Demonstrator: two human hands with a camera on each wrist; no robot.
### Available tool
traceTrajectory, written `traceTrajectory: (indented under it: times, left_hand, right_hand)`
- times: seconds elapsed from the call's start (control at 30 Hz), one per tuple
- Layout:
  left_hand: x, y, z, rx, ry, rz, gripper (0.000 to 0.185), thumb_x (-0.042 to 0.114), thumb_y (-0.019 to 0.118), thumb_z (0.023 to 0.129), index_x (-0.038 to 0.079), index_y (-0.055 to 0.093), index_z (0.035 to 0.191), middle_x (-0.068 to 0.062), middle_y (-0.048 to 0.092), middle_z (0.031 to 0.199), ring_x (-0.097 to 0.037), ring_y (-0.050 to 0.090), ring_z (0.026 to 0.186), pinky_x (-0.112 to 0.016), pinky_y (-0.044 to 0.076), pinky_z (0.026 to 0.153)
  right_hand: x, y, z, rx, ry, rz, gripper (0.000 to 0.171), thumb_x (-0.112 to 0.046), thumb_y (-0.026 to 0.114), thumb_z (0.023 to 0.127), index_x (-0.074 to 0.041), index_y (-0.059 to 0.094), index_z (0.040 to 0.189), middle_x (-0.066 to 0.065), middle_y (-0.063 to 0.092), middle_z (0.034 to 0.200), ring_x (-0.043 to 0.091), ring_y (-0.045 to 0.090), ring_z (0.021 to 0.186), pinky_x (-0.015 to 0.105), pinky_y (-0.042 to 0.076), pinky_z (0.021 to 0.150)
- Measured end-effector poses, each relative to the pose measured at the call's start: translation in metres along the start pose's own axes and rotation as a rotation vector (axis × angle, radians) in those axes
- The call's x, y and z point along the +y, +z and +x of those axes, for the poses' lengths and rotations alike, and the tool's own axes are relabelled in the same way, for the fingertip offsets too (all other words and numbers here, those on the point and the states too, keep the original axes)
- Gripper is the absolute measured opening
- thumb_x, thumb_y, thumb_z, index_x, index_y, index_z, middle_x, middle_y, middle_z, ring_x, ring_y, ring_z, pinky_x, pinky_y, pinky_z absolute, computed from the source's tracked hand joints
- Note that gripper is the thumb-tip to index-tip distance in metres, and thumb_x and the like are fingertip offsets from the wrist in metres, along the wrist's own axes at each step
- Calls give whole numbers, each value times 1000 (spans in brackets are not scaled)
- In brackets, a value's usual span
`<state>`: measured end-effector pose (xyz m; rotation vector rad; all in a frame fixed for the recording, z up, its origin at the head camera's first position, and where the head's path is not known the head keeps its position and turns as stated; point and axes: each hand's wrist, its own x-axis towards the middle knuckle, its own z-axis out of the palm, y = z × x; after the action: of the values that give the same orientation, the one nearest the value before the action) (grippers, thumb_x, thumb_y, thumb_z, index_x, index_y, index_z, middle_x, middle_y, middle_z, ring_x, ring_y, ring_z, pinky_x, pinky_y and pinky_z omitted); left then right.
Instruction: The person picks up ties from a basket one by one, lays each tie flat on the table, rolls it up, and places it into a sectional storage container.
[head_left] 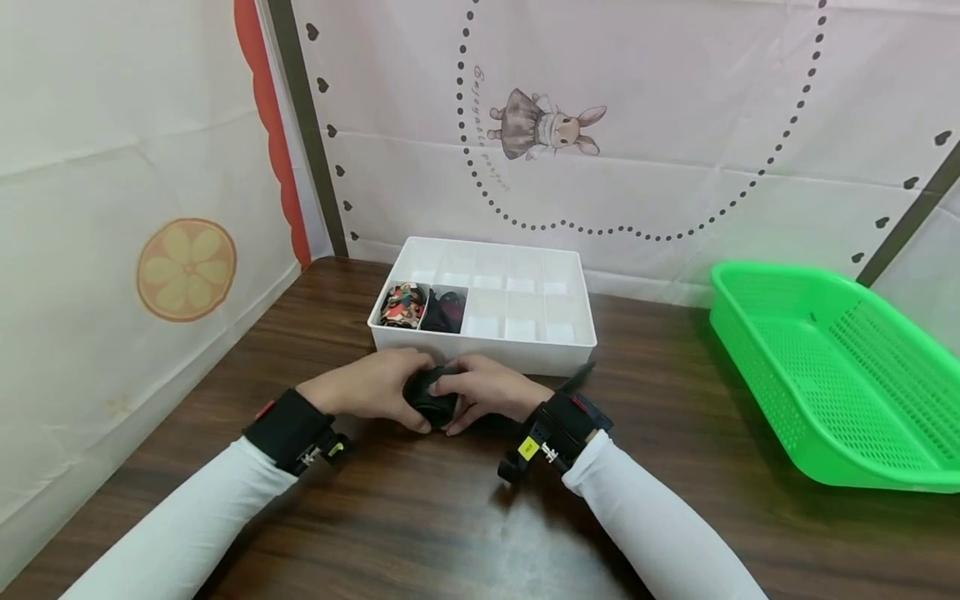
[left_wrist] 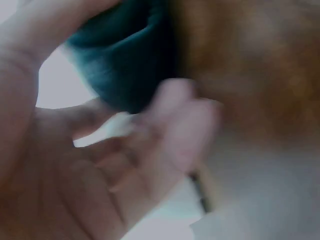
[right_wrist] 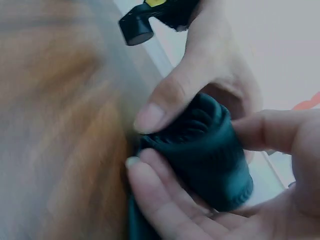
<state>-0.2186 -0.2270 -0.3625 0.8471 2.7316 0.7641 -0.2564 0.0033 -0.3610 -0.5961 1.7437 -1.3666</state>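
A dark, smooth necktie is wound into a thick roll, close in front of the white box. Round its left side curl the thumb and fingers of my left hand. My right hand grips the roll from the other side. In the right wrist view, coiled layers show at the open end of the rolled tie, and a loose length runs down below the fingers. The tie's free tail shows beyond the right wrist. The left wrist view is blurred, with the roll between thumb and fingers.
The white divided box stands against the back curtain. Its two front left compartments hold a colourful patterned bundle and a dark purplish one. A green mesh basket sits at the right on the brown wooden table.
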Motion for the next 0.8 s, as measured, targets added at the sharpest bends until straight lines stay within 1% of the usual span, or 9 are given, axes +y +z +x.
traceTrajectory:
  times: [0.1, 0.2, 0.27, 0.33, 0.43, 0.5, 0.57, 0.67, 0.8]
  left_hand:
    - [-20, 14, 8, 37, 15, 21, 50, 44, 94, 76, 16, 66, 107, 4, 62, 97, -15, 57, 85, -32, 50, 72]
    - [-11, 11, 9, 33, -50, 56, 46, 33, 93, 73, 12, 68, 105, 4, 62, 93, -16, 56, 83, -32, 49, 70]
    - [7, 4, 7, 32, -77, 81, 45, 25, 91, 73, 9, 67, 107, 2, 62, 95, -17, 56, 84, -33, 50, 72]
    - [25, -4, 4, 53, -80, 64, 46, 16, 89, 72, 8, 66, 112, 0, 62, 97, -18, 57, 87, -35, 51, 75]
    - [40, -9, 1, 106, -52, 27, 55, 8, 87, 74, 8, 63, 123, -1, 60, 96, -17, 56, 85, -34, 50, 74]
    - [45, -9, 2, 147, -38, 22, 60, 6, 86, 75, 7, 62, 129, -1, 60, 95, -17, 55, 83, -34, 50, 73]
    - [47, -8, 4, 171, -42, 31, 62, 7, 85, 75, 5, 62, 133, -1, 60, 90, -16, 55, 78, -34, 48, 70]
    - [44, -3, 9, 205, -55, 59, 60, 8, 85, 75, 4, 64, 131, 1, 64, 94, -15, 56, 78, -33, 49, 70]
    - [42, 2, 13, 185, -66, 28, 64, 8, 84, 77, 2, 60, 135, 0, 62, 90, -15, 55, 76, -32, 48, 67]
  right_hand:
    - [-3, -2, -4, 70, 2, -183, 39, -24, 71, 103, 6, 56, 123, 21, 72, 86, 23, 70, 61, 42, 63, 63]
    - [-9, -3, -8, 158, -29, -376, 50, -23, 79, 98, 7, 54, 130, 15, 69, 77, 21, 66, 55, 39, 61, 55]
    - [-12, -2, -10, 168, -60, -427, 56, -13, 79, 97, 9, 50, 139, 15, 69, 76, 23, 67, 57, 39, 61, 56]
    - [-12, 0, -10, 119, -78, -381, 61, -1, 75, 96, 10, 42, 146, 18, 72, 80, 25, 71, 63, 40, 63, 61]
    - [-7, 1, -8, 5, -87, -233, 56, 10, 62, 98, 8, 37, 149, 22, 73, 93, 32, 76, 79, 42, 64, 72]
    - [-5, -1, -6, -50, -86, -129, 51, 7, 55, 99, 6, 39, 148, 22, 73, 101, 36, 75, 88, 45, 63, 79]
    - [-4, -3, -5, -77, -84, -48, 46, -1, 50, 101, 5, 43, 147, 24, 73, 104, 39, 75, 93, 47, 62, 84]
    - [-3, -4, -4, -44, -60, 3, 45, -20, 51, 106, 3, 50, 144, 25, 75, 98, 37, 76, 88, 49, 62, 82]
    - [0, -1, -1, 44, -54, -56, 47, -36, 58, 108, 2, 58, 135, 22, 75, 88, 29, 75, 70, 46, 63, 72]
